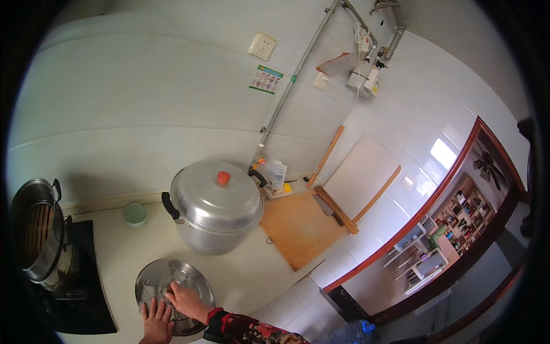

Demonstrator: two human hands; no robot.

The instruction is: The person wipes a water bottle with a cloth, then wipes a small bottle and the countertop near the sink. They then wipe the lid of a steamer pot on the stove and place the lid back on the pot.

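A round shiny metal lid or shallow dish [197, 278] lies on the pale counter in front of me. My left hand [157, 324] rests at its near left side, fingers spread, fingertips by a crumpled greyish piece [149, 291] that may be cloth or thin plastic. Over the middle of the metal piece is my right hand [188, 301], coming from the right in a dark flowered sleeve [252, 329]. Its fingers are closed and pointing down; what they grip is hidden. Behind stands a large aluminium pot [212, 238] under a domed lid with a red knob [223, 178].
At left, a steamer pot [43, 264] with a slatted rack sits on a black stove [94, 286]. A green bowl [134, 214] stands near the wall. Right of the big pot are a wooden cutting board [298, 221], a knife [327, 209] and rolling pins [377, 195]. A doorway [401, 221] opens beyond.
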